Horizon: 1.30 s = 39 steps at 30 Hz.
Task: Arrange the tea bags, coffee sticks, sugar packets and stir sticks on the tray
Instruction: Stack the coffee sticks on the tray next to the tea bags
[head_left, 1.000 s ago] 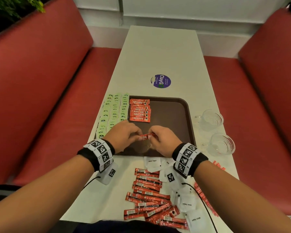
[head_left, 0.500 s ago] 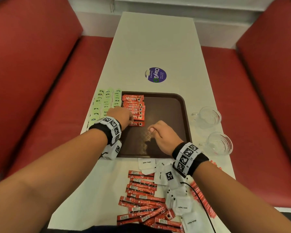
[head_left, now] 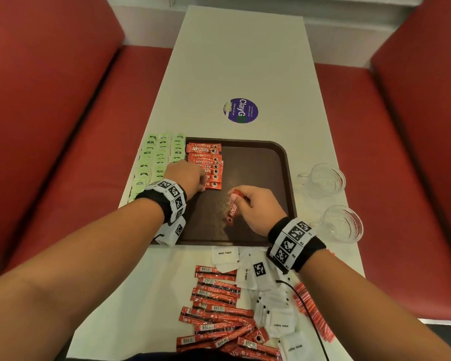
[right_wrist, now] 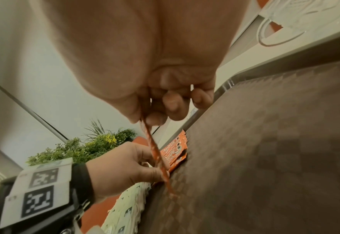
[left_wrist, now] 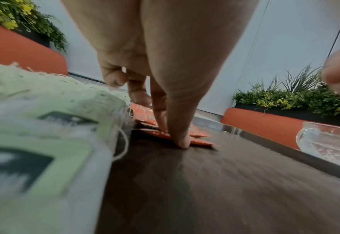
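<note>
a red coffee stick (head_left: 233,208) hangs tilted over the middle of the brown tray (head_left: 266,162), its top end pinched between the thumb and fingertips of the right hand (head_left: 255,209); the right wrist view shows that stick (right_wrist: 155,156) edge-on, with the other fingers curled beside it. whether its lower end touches the tray cannot be told. the left hand (head_left: 186,178) is at the tray's near-left part, its fingers held straight down and their tips pressing on the nearest packet of the row of coffee sticks (head_left: 206,162), which lie overlapping along the tray's left edge; the left wrist view shows a fingertip (left_wrist: 182,141) planted on that orange packet. just left of the tray, on the white table (head_left: 245,56), green tea bags (head_left: 156,160) lie in overlapping columns. nearer the person, off the tray, lie a loose heap of coffee sticks (head_left: 216,306), white sugar packets (head_left: 276,308) beside them, and thin red stir sticks (head_left: 314,316) at the right edge. two clear glass cups (head_left: 326,178) stand right of the tray. a round purple sticker (head_left: 241,110) sits beyond it. red benches (head_left: 63,126) flank the table.
</note>
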Each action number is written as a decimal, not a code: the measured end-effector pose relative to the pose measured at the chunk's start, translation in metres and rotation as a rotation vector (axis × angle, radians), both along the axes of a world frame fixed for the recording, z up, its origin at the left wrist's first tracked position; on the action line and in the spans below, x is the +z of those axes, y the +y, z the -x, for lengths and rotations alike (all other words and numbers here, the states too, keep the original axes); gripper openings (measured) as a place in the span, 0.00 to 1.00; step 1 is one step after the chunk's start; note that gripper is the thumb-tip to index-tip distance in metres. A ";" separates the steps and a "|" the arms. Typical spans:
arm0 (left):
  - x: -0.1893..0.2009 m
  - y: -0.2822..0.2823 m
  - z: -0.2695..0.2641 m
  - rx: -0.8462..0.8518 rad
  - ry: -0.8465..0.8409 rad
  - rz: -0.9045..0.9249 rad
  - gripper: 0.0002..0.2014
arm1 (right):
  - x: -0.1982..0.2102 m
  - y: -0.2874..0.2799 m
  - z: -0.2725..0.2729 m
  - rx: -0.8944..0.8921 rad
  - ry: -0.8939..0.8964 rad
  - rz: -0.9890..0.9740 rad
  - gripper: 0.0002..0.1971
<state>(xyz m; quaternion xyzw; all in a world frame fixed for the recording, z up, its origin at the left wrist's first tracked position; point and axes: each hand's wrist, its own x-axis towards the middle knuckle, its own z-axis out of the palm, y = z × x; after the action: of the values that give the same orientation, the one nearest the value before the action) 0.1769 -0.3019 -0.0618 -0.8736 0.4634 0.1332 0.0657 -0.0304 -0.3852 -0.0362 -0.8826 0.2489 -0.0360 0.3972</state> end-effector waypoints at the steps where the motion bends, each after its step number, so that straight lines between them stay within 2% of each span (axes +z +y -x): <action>1: 0.000 0.000 0.000 -0.005 0.005 0.014 0.08 | 0.000 0.000 0.000 -0.005 -0.003 -0.002 0.12; 4: 0.002 0.003 0.001 -0.023 0.056 0.124 0.11 | 0.000 -0.001 0.000 -0.032 -0.022 -0.017 0.08; 7: 0.009 0.010 0.006 -0.059 0.240 0.324 0.15 | -0.004 -0.002 0.000 -0.059 -0.039 -0.045 0.05; 9: 0.021 0.016 0.012 -0.120 0.394 0.401 0.14 | -0.007 -0.002 0.000 -0.073 -0.059 -0.060 0.05; 11: 0.030 0.021 0.018 -0.211 0.494 0.377 0.10 | -0.007 -0.001 -0.001 -0.086 -0.077 -0.051 0.04; 13: 0.033 0.023 0.021 -0.279 0.509 0.331 0.07 | -0.007 -0.001 -0.002 -0.099 -0.086 -0.050 0.04; 17: 0.036 0.024 0.021 -0.273 0.541 0.268 0.06 | -0.009 0.001 -0.004 -0.095 -0.086 -0.045 0.04; 19: 0.039 0.023 0.025 -0.283 0.561 0.235 0.07 | -0.009 0.002 -0.004 -0.100 -0.090 -0.052 0.06; 21: 0.040 0.023 0.030 -0.298 0.557 0.239 0.04 | -0.007 0.003 -0.004 -0.114 -0.108 -0.109 0.13; 24: 0.040 0.024 0.032 -0.242 0.604 0.383 0.03 | -0.005 0.006 -0.006 -0.090 -0.079 -0.224 0.26; 26: 0.042 0.025 0.032 -0.182 0.666 0.506 0.07 | -0.007 0.007 -0.007 -0.064 -0.041 -0.198 0.21; 28: 0.045 0.026 0.033 -0.139 0.696 0.576 0.07 | -0.006 0.007 -0.007 -0.071 -0.044 -0.120 0.09; 30: 0.046 0.029 0.031 -0.124 0.686 0.576 0.06 | -0.004 0.007 -0.006 -0.082 -0.055 -0.092 0.02; 33: 0.042 0.032 0.026 -0.145 0.645 0.451 0.06 | -0.002 0.007 -0.006 -0.080 -0.046 -0.070 0.02; 37: 0.027 0.032 0.019 -0.110 0.365 0.237 0.03 | -0.009 0.006 -0.002 -0.070 0.081 -0.074 0.17; 39: 0.015 0.032 0.012 -0.042 0.271 0.158 0.04 | -0.012 0.005 0.001 0.017 0.212 -0.044 0.19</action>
<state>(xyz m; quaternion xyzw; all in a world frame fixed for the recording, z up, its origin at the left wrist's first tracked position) 0.1647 -0.2702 -0.0467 -0.8402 0.4952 0.2115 -0.0637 -0.0315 -0.3804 -0.0480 -0.8747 0.2827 0.0666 0.3881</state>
